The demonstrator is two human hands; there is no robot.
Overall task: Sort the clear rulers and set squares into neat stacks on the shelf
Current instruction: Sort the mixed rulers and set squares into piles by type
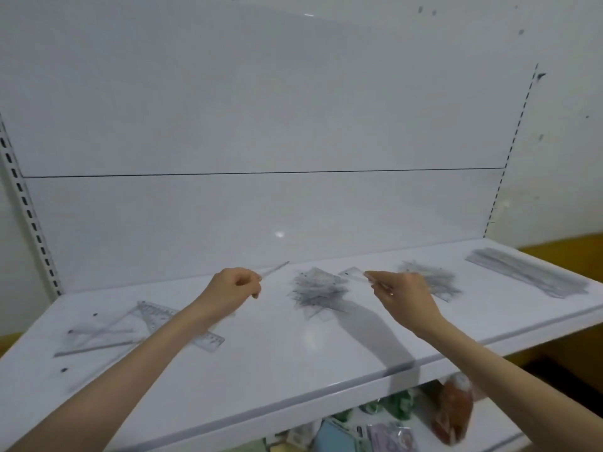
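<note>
a thin clear plastic ruler [275, 270] is pinched in the curled fingers of the left hand [235, 288], and a small clear plastic piece [352, 274] is pinched by the right hand [404, 295]; both seem to be held up for sorting by type. between the grips a ragged grey heap [318, 290] is seen, just beyond the right hand a second heap [430, 278], and furthest out a tidy stack of long rulers [528, 272] on the white metal shelf [293, 360]. loose set squares [146, 321] are partly covered by the left forearm; whether the small piece is a ruler or a set square cannot be told through the blur
</note>
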